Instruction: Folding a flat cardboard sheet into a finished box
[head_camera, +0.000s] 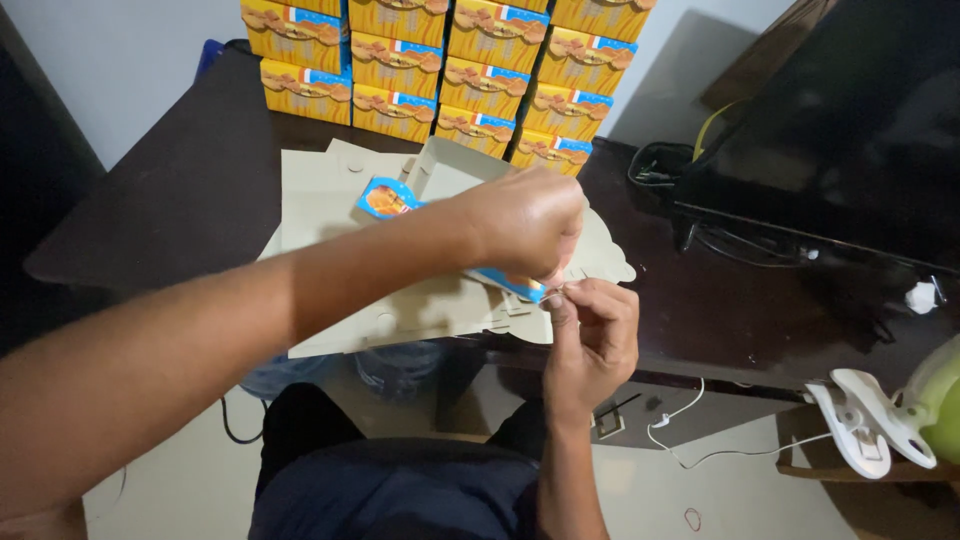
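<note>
Fingers of my left hand (525, 220) are curled over the half-folded carton (440, 185), pressing down on the flap at its near right corner, while the fingers of my right hand (592, 335) are pinched together on the tip of that same flap, just beneath the left hand. The two hands touch there, near the middle of the scene.

Taking things by size: the dark bench (190, 190) runs from far left to right and carries almost everything. On its right side stands a big black screen (850, 120), tilted, with black cables (660, 165) bunched at its left foot. Against the far wall is a stack of yellow boxes (450, 70) with blue and orange trim, several rows high. Nearer to me lies a pile of flat, unfolded cardboard blanks (330, 210), plain grey-brown side up, overhanging the near edge of the bench. The carton sits on top of this pile, its printed side showing blue and orange at the left flap and again at the strip between my hands.

Below the bench edge are my dark trousers (400, 490) and the pale floor (730, 500). At the near right is a light green thing with a white clip (865, 420); I cannot tell exactly what it is. A thin white cord (680, 440) trails over the floor toward it, and a small red rubber band (692, 518) lies on the floor nearby.
</note>
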